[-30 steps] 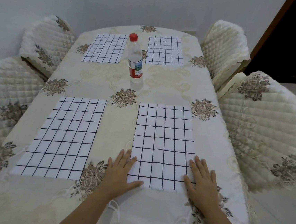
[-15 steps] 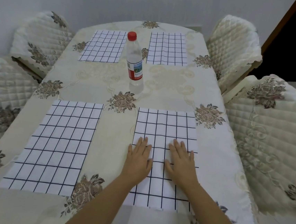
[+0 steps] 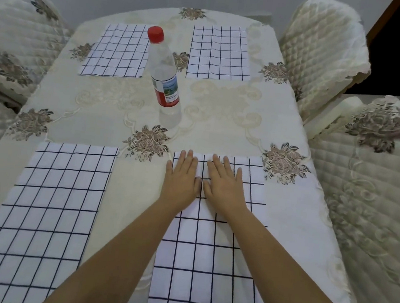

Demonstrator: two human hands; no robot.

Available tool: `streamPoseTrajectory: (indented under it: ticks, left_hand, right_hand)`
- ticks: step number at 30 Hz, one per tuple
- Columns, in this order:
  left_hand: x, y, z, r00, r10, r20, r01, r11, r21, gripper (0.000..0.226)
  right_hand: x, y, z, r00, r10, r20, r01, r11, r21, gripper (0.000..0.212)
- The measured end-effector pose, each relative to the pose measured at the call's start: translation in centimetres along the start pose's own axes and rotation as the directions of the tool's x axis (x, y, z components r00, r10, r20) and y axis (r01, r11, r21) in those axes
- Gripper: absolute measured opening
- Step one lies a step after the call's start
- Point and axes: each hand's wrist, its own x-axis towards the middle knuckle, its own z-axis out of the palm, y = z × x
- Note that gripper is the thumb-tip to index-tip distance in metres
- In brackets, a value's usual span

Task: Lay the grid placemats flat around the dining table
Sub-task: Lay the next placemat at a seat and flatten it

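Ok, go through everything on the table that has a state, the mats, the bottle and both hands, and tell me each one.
near right placemat: flat, both hands pressing its far end
near left placemat: flat, untouched
far left placemat: flat, untouched
far right placemat: flat, untouched
water bottle: upright, red cap on
left hand: fingers straight, palm down
right hand: fingers straight, palm down

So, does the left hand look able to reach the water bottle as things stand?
Probably yes. The left hand lies flat at the far edge of the near right placemat, and only bare tablecloth separates it from the bottle ahead.
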Motion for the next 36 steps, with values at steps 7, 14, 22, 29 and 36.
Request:
streamPoseTrajectory:
  ticks: [7, 14, 22, 29, 36]
  left_hand:
    - [-0.1, -1.3, 1.4, 0.996, -0.081, -0.044, 0.077, 0.993, -0.087, 0.078]
    - [-0.4, -3.7, 1.3, 0.981, -0.189, -0.052, 0.183, 0.977, -0.111, 0.081]
    - [-1.4, -0.1, -0.3, 0.949, -0.3, -0.099, 0.291, 0.952, -0.1, 0.058]
    - [-4.9, 1.6, 1.3, 0.999, -0.026, 0.018, 0.028, 0.994, -0.101, 0.057]
    - [-7.0, -3.8, 2.1, 0.986, -0.162, -0.049, 0.153, 0.976, -0.152, 0.064]
  right_hand:
    - [0.8, 3.1, 1.4, 1.0, 0.003, 0.009, -0.002, 0.997, -0.083, 0.075]
    - [-0.9, 8.7, -0.7, 0.961, 0.261, -0.089, -0.269, 0.958, -0.101, 0.065]
    - [-1.2, 5.4, -2.0, 0.924, 0.345, -0.166, -0.33, 0.937, 0.111, 0.051]
    - [-5.0, 1.9, 1.6, 0.989, 0.144, -0.026, -0.145, 0.989, -0.015, 0.061]
    - [-7.7, 8.1, -0.1, 0.929, 0.357, -0.098, -0.361, 0.932, -0.036, 0.075]
